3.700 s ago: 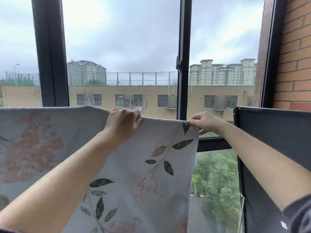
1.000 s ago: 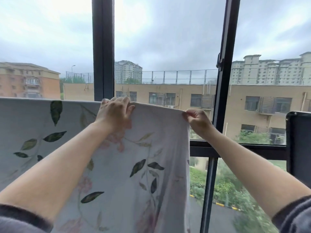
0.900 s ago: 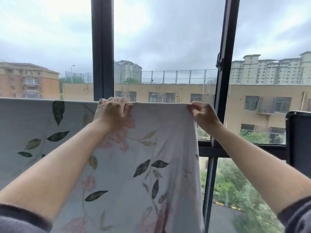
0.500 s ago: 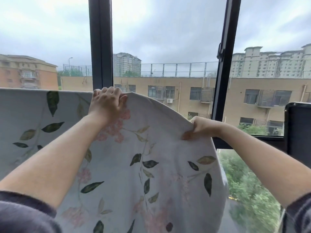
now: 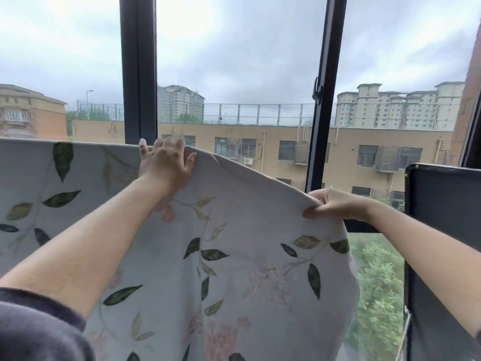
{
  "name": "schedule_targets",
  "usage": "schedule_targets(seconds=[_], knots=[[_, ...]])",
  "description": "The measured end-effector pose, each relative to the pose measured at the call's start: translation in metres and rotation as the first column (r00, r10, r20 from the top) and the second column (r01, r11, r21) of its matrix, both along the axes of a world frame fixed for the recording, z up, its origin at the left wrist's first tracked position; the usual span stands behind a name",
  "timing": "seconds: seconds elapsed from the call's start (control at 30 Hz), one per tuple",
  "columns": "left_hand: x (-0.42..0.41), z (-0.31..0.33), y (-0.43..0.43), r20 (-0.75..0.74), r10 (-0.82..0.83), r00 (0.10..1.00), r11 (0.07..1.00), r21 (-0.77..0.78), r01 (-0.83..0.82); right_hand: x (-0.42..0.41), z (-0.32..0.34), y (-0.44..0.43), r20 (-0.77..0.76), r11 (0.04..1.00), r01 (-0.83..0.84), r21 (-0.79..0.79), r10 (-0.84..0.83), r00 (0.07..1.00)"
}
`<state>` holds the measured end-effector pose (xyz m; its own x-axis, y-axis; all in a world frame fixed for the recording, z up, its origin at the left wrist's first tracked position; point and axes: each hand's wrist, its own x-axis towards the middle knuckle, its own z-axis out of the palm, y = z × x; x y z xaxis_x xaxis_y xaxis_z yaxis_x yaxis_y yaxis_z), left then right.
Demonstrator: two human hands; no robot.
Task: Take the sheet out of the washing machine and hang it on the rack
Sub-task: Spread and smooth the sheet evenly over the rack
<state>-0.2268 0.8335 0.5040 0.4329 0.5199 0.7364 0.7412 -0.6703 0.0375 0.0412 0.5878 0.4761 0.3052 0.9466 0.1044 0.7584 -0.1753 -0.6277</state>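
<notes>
Pale fabric, green-leaf and pink-blossom print: sheet (image 5: 234, 269) hangs before window. Top edge level at left, sloping down toward right. Support beneath top edge hidden by cloth.
Left hand (image 5: 166, 165): on top edge, fingers hooked over far side, thumb on near face, grasping sheet.
Right hand (image 5: 338, 208): lower, at right edge, fabric pinched between thumb and curled fingers.
Black window frame (image 5: 138, 74) behind sheet. Dark panel (image 5: 442, 230) upright beside right forearm. Tan building (image 5: 260, 142) beyond glass.
</notes>
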Motion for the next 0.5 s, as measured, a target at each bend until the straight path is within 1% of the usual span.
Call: schedule_targets(seconds=[0.07, 0.17, 0.2, 0.27, 0.33, 0.37, 0.43, 0.5], knots=[[0.011, -0.004, -0.008, -0.008, -0.050, 0.999, 0.998, 0.034, 0.051, 0.010, 0.003, -0.015, 0.075, 0.996, 0.068, -0.056, -0.064, 0.995], [0.027, -0.005, -0.021, -0.037, -0.122, 0.992, 0.989, 0.075, 0.124, 0.024, 0.002, -0.038, 0.257, 0.962, 0.216, -0.166, -0.169, 0.951], [0.032, -0.005, -0.024, -0.055, -0.129, 0.990, 0.988, 0.083, 0.133, 0.029, 0.001, -0.044, 0.273, 0.953, 0.249, -0.174, -0.196, 0.942], [0.039, -0.005, -0.029, -0.072, -0.123, 0.990, 0.988, 0.088, 0.129, 0.033, -0.003, -0.054, 0.262, 0.942, 0.305, -0.143, -0.261, 0.929], [0.042, -0.005, -0.029, -0.073, -0.102, 0.992, 0.990, 0.095, 0.109, 0.033, -0.008, -0.058, 0.231, 0.916, 0.386, -0.111, -0.354, 0.906], [0.043, -0.006, -0.029, -0.073, -0.097, 0.993, 0.990, 0.099, 0.104, 0.031, -0.011, -0.058, 0.191, 0.903, 0.417, -0.105, -0.393, 0.899], [0.043, -0.007, -0.029, -0.069, -0.093, 0.993, 0.989, 0.113, 0.100, 0.029, -0.016, -0.056, 0.077, 0.893, 0.445, -0.063, -0.440, 0.894], [0.041, -0.009, -0.028, -0.063, -0.083, 0.995, 0.987, 0.129, 0.091, 0.029, -0.020, -0.052, -0.097, 0.886, 0.463, 0.032, -0.459, 0.883]])
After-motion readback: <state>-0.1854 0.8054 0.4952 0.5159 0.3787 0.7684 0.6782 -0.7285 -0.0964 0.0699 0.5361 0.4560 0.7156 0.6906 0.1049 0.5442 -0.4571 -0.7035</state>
